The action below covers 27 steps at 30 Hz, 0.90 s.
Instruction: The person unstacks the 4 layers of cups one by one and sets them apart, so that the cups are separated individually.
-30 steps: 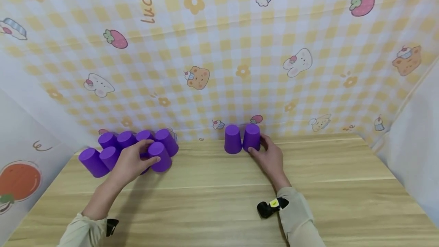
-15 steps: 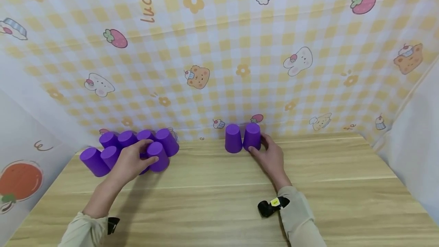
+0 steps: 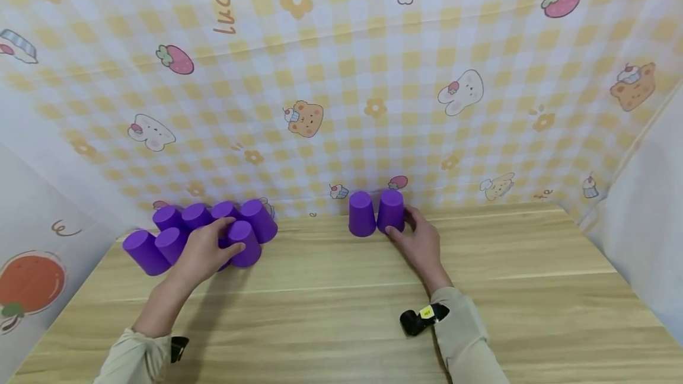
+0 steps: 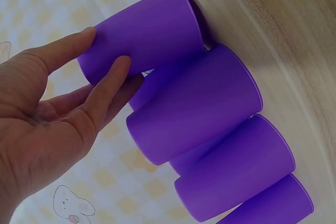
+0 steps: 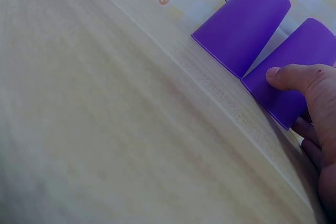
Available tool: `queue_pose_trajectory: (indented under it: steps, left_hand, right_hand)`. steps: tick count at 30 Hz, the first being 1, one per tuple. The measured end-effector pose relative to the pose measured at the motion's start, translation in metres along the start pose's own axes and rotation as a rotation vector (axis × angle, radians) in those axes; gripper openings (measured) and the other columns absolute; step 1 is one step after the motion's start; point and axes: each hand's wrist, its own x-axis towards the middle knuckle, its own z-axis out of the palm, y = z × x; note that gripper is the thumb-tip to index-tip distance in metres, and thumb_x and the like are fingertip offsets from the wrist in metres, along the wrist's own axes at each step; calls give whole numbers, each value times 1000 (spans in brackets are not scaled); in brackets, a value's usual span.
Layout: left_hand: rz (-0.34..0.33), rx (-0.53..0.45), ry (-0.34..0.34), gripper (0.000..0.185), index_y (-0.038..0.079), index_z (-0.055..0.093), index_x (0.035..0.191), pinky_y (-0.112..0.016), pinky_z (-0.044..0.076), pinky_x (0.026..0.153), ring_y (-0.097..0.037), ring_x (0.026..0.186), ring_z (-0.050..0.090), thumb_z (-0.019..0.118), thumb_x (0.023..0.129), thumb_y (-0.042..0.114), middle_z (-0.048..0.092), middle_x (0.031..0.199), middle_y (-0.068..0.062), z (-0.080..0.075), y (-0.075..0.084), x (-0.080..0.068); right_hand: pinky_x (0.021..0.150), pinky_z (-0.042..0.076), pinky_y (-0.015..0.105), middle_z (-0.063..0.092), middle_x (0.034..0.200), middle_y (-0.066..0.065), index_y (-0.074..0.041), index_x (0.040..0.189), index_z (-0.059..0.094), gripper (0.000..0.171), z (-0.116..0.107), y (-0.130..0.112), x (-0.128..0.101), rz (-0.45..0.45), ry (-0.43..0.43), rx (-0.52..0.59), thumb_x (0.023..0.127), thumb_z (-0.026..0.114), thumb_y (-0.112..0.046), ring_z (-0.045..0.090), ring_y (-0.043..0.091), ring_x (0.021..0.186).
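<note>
Near edge: two beige sleeves come in over the wooden desk; a small black device is strapped at the right wrist.

Left hand: reaches to the cluster of upturned purple cups at far left of the desk. Thumb and fingers are curled round the nearest cup, which stands at the right front of the cluster, rim down on the desk. In the left wrist view the fingers lie against that cup's wall, with more cups packed close behind it, touching one another.

Right hand: at the far middle of the desk, gripping the right cup of a pair. Thumb on its near side, fingers round the far right side. The left cup of the pair stands just beside it, rims touching or nearly so. Both are upside down.

Far: checked yellow backdrop with cartoon prints rises right behind both cup groups.
</note>
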Motion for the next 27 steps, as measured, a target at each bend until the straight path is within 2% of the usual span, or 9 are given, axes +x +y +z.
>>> queue_pose_trajectory:
  steps: [5, 17, 22, 27]
  left_hand:
    - [-10, 1, 13, 58, -16, 47, 124, -53, 48, 78, -45, 95, 57, 73, 79, 10, 59, 104, -31, 1, 0, 0]
    - [30, -36, 92, 55, -14, 48, 123, -54, 45, 84, -46, 101, 55, 72, 77, 2, 58, 111, -32, 0, -4, -4]
    - [38, -32, 111, 55, -14, 49, 122, -54, 46, 82, -46, 101, 55, 72, 75, -1, 58, 110, -32, -1, -3, -6]
    - [31, -58, 108, 54, -13, 49, 123, -48, 52, 77, -45, 102, 55, 72, 75, -3, 56, 112, -33, -4, -2, -7]
  right_hand:
    - [96, 43, 41, 58, 121, 18, -2, 129, 51, 60, 0, -1, 0, -1, 4, -5, 78, 76, -22, 56, 31, 110]
    - [97, 42, 41, 57, 122, 20, -1, 129, 50, 61, 0, -2, 0, 1, -6, 3, 78, 76, -20, 55, 32, 111]
    - [97, 42, 41, 56, 124, 20, -1, 129, 50, 61, 1, -1, 0, -2, -2, 8, 78, 76, -19, 55, 32, 111]
    - [96, 42, 40, 57, 123, 19, -2, 129, 51, 60, 1, 0, 0, -9, 3, 3, 78, 76, -20, 56, 31, 111]
